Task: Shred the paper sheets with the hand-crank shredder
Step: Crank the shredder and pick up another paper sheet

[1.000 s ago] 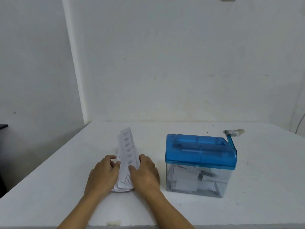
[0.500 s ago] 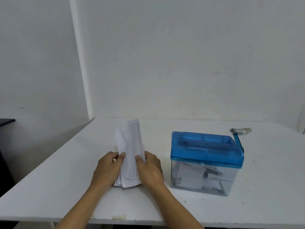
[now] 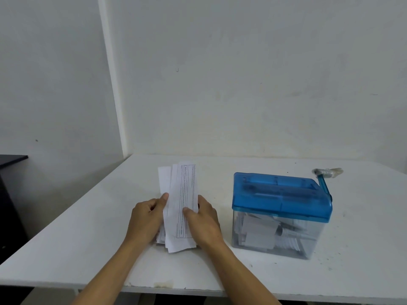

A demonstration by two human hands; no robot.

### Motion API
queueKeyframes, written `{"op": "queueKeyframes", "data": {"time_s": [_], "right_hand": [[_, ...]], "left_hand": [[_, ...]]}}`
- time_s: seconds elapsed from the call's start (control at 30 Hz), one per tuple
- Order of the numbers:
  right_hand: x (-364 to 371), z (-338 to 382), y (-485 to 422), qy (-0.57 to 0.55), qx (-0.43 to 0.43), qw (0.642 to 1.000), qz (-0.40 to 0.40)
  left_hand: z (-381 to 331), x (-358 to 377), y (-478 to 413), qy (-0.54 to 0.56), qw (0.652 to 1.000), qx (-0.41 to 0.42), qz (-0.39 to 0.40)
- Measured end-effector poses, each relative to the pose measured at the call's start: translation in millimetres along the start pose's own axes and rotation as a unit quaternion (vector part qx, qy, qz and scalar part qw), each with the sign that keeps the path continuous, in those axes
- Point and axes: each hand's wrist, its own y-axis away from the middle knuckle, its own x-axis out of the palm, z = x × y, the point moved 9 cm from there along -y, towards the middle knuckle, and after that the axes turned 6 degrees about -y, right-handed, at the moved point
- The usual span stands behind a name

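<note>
A small stack of narrow white paper sheets [image 3: 185, 194], the top one printed with lines, is lifted off the white table [image 3: 88, 238] at its far end. My left hand [image 3: 146, 219] grips the stack's left edge and my right hand [image 3: 203, 221] pinches its right edge, thumb on top of the printed sheet. To the right stands the hand-crank shredder [image 3: 279, 194], a blue lid on a clear bin [image 3: 273, 236] holding paper shreds. Its blue crank [image 3: 323, 183] sticks up at the lid's right end.
White walls rise behind the table and on the left. A dark piece of furniture [image 3: 11, 159] stands off the table's left side. Small paper crumbs [image 3: 330, 268] lie on the table right of the bin.
Both hands have raised the far end of the paper stack off the table and the sheets have fanned out slightly. The view has shifted, so the shredder sits further right.
</note>
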Motion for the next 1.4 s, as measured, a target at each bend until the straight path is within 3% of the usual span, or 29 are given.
{"op": "queueKeyframes", "data": {"time_s": [0.37,0.57,0.63,0.77,0.93,1.1,1.23,1.4], "right_hand": [[-8.1,2.5,0.4,-0.042,-0.009,0.998,-0.042],[-14.9,16.8,5.3,-0.069,-0.023,0.996,-0.060],[-13.9,28.0,8.1,-0.087,-0.027,0.995,-0.036],[-19.9,54.8,12.9,-0.139,-0.039,0.990,0.001],[-21.5,91.6,17.9,-0.153,-0.065,0.986,0.034],[-40.8,126.3,19.2,-0.164,-0.074,0.982,0.057],[-73.0,144.5,14.1,-0.112,-0.073,0.988,0.076],[-136.8,146.0,5.6,-0.075,-0.089,0.993,0.017]], "left_hand": [[3.6,1.2,-1.7,-0.033,0.998,0.046,-0.015],[13.2,9.3,-6.7,-0.184,0.983,0.016,-0.003],[13.0,5.7,-6.8,-0.156,0.988,0.004,-0.017],[-17.7,-21.9,2.8,0.014,0.994,0.030,-0.100],[-90.9,-5.9,12.8,0.074,0.992,0.070,0.068],[-144.1,-18.2,5.3,0.133,0.986,0.086,0.043],[-180.4,-14.9,-3.8,0.170,0.980,0.090,0.039],[-217.6,26.0,-6.2,0.134,0.978,0.099,0.122]]}}
